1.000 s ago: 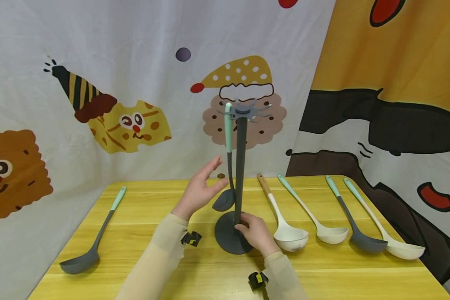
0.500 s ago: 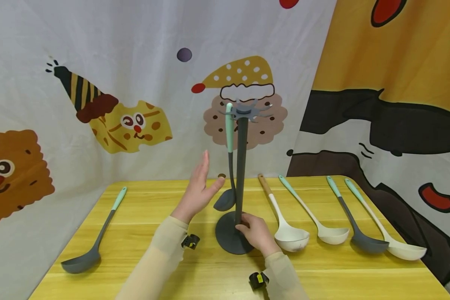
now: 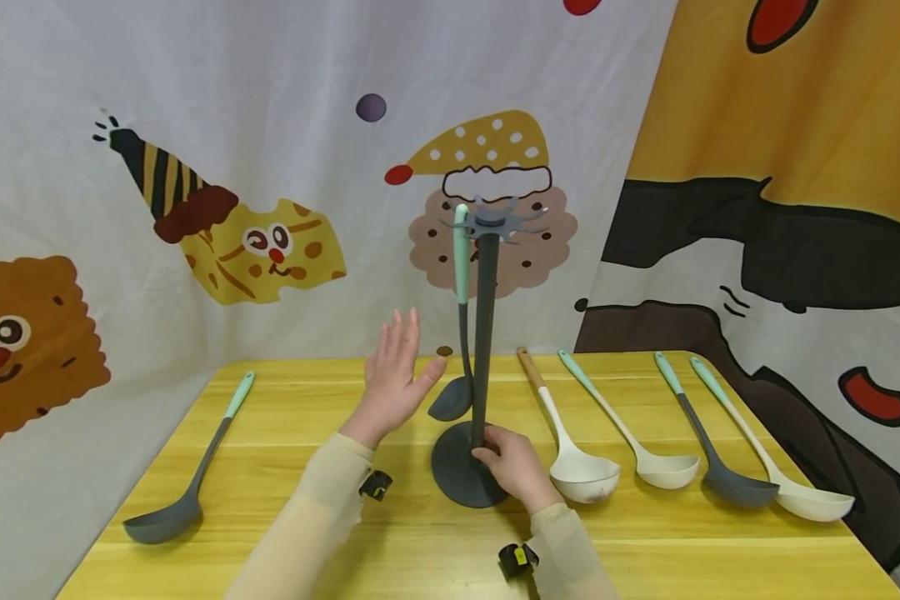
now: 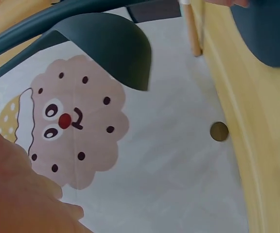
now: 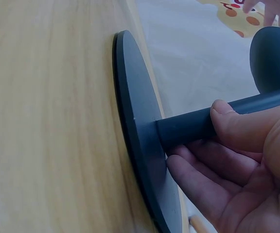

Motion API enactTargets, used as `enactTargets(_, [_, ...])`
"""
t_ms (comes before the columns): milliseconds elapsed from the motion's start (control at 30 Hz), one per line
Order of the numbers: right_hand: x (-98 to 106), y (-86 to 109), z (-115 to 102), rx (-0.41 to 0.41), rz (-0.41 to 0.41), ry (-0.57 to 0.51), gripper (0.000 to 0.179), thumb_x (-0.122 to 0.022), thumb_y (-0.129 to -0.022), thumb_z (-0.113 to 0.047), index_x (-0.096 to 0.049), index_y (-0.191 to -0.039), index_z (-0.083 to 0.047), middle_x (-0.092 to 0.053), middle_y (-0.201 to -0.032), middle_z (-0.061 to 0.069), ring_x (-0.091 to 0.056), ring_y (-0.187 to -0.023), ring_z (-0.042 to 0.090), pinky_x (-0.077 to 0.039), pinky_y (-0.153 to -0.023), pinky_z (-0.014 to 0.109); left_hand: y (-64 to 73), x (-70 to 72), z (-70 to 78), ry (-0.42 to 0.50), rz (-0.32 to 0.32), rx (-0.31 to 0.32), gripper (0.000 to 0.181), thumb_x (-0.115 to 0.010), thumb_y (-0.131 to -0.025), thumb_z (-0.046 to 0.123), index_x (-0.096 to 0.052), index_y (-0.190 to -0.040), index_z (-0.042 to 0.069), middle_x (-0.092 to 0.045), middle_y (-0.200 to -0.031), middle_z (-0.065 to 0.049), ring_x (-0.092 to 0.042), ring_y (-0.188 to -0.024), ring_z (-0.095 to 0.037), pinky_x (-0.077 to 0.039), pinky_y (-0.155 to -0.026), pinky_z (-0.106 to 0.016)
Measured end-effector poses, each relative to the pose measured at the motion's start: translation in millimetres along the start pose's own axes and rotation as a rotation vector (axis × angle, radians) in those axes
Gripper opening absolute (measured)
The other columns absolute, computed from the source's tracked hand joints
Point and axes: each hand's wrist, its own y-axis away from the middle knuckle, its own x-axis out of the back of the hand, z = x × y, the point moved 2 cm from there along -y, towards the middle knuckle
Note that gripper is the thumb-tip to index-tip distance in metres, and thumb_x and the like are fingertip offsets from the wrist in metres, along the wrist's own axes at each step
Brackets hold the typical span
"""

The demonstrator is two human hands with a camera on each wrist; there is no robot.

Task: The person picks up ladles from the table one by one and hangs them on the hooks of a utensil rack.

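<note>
A dark grey utensil stand [image 3: 486, 333] with a round base and a hooked top stands upright mid-table. From a hook on its left side hangs a ladle [image 3: 461, 258] with a mint handle and dark grey bowl. My right hand [image 3: 516, 468] grips the post just above the base; in the right wrist view the thumb and fingers [image 5: 203, 187] lie around the post. To the left of the hanging ladle, my left hand [image 3: 393, 383] is raised with fingers spread, touching nothing. The ladle's bowl [image 4: 113, 46] shows near it in the left wrist view.
Right of the stand lie a white ladle with a wooden handle [image 3: 581, 475], two white ladles with mint handles [image 3: 667, 469] and a dark grey ladle [image 3: 738, 485]. Another dark grey ladle [image 3: 165, 523] lies at the far left. A printed curtain [image 3: 285, 108] hangs behind the table.
My left hand has drawn slightly away from the hanging ladle to the left, and its fingers have spread. The right hand stays on the post, and the stand keeps its place.
</note>
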Motion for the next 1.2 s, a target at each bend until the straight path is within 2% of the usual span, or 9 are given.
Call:
enactTargets(200, [1,0.3,0,-0.001,0.000,-0.001,0.017,-0.068,-0.094,-0.010,-0.071,-0.109,-0.004,-0.072,-0.102,0.008,-0.069,-0.095,0.028,-0.056,-0.079,0.043,2.4,2.3,-11.3,-0.077,-0.036,0.042,0.086,-0.036,-0.098,0.065,0.008,-0.159,0.024,0.018,-0.163,-0.006,0.017,-0.148,-0.029,0.006,-0.109,-0.071])
enactTargets(400, [0,0.5,0,-0.003,-0.001,0.000,0.016,-0.068,-0.094,-0.010,-0.071,-0.109,-0.005,-0.072,-0.102,0.008,-0.068,-0.095,0.029,-0.056,-0.079,0.043,4.8,6.9,-30.0,-0.126,-0.065,0.090,0.087,-0.037,-0.098,0.066,0.007,-0.160,0.022,0.016,-0.164,-0.009,0.015,-0.148,-0.035,0.006,-0.106,-0.074])
enactTargets(600, [-1,1.0,1,-0.005,0.000,-0.004,0.018,-0.068,-0.094,-0.010,-0.071,-0.111,-0.005,-0.072,-0.104,0.009,-0.068,-0.096,0.029,-0.056,-0.080,0.043,8.8,13.9,-49.5,-0.190,-0.113,0.187,0.091,-0.032,-0.095,0.074,0.004,-0.160,0.022,0.015,-0.164,-0.011,0.015,-0.148,-0.039,0.008,-0.105,-0.075])
enactTargets(900, [0,1.1,1,0.007,0.007,0.004,0.016,-0.068,-0.094,-0.010,-0.071,-0.109,-0.005,-0.072,-0.102,0.008,-0.069,-0.095,0.029,-0.056,-0.079,0.043,14.8,20.2,-82.9,-0.253,-0.144,0.257,0.097,-0.027,-0.090,0.080,0.002,-0.160,0.021,0.010,-0.163,-0.019,0.012,-0.146,-0.046,0.012,-0.101,-0.077])
enactTargets(1200, [1,1.5,0,-0.006,-0.005,-0.014,0.017,-0.068,-0.094,-0.012,-0.070,-0.110,-0.006,-0.072,-0.105,0.009,-0.068,-0.097,0.029,-0.056,-0.080,0.044,19.8,29.1,-96.2,-0.274,-0.169,0.335,0.097,-0.028,-0.092,0.078,-0.004,-0.161,0.014,0.006,-0.162,-0.026,0.010,-0.144,-0.052,0.011,-0.097,-0.081])
